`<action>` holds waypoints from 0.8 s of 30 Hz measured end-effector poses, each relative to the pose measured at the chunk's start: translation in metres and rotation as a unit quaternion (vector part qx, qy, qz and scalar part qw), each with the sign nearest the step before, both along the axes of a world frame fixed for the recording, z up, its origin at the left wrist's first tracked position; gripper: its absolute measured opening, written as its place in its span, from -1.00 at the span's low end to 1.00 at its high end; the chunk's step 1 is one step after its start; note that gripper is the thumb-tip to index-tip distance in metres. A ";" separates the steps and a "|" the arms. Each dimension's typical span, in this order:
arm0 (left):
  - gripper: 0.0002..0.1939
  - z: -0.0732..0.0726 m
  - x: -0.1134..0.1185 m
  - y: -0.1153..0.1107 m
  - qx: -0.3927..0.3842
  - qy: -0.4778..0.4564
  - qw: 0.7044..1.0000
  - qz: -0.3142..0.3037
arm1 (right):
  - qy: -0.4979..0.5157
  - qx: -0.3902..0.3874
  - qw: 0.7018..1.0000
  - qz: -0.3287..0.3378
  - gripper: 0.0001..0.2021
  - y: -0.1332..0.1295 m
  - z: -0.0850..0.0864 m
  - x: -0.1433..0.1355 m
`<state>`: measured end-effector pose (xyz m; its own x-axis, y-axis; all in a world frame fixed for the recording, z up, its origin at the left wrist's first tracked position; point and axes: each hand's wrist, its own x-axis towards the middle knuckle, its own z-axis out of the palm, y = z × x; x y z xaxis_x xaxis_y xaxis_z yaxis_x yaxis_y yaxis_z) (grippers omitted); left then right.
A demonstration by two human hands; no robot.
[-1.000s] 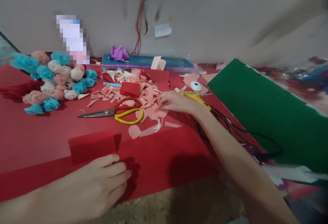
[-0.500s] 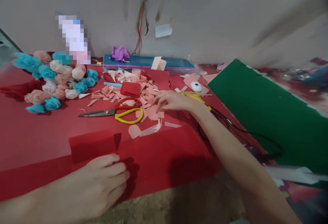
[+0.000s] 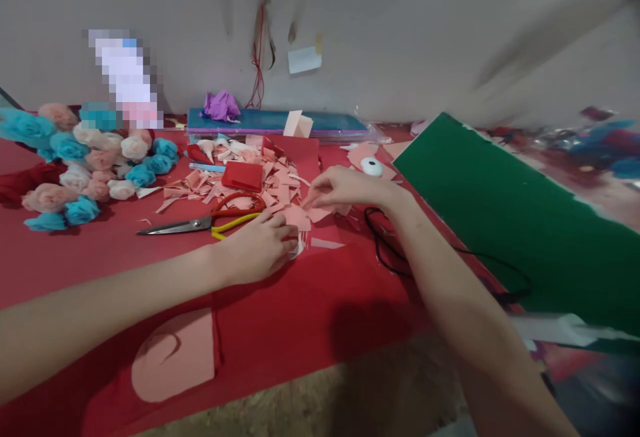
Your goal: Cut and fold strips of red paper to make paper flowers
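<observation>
My left hand [image 3: 260, 245] reaches in over the red table covering, beside the scissors [image 3: 200, 225], whose handles are red and yellow. Its fingers curl down on pink and white paper scraps, and what lies under them is hidden. Opposite it, my right hand [image 3: 345, 188] bends its fingertips onto a pink paper piece [image 3: 317, 214] at the edge of the scrap pile [image 3: 285, 183]. A round-ended pink paper piece [image 3: 175, 357] with a curved slit lies below my left forearm. On the pile rests a folded red packet [image 3: 242, 175].
Blue, white and pink paper flowers [image 3: 75, 177] stand at the left. A green board [image 3: 500, 223] slants across the right, with a black cable [image 3: 375, 243] near it. Packs of coloured paper [image 3: 270, 120] lie along the wall. A white round object [image 3: 371, 167] sits behind my right hand.
My left hand has moved up and right from the front of the table to the scraps, leaving the round-ended pink paper in sight. The red flap no longer shows. My right hand stays by the pile.
</observation>
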<state>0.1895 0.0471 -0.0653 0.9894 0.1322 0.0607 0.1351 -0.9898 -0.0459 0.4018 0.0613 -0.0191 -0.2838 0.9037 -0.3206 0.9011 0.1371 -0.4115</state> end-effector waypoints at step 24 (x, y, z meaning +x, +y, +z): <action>-0.67 0.008 -0.074 -0.019 -0.142 -0.020 0.989 0.037 | 0.053 0.029 0.991 0.118 -0.81 0.008 -0.034 -0.022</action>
<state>0.1158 0.0277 -0.0578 0.9737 0.2223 0.0490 0.2047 -0.9491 0.2394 0.3798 0.0696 -0.0533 -0.5195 0.8239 -0.2264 0.7927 0.3659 -0.4876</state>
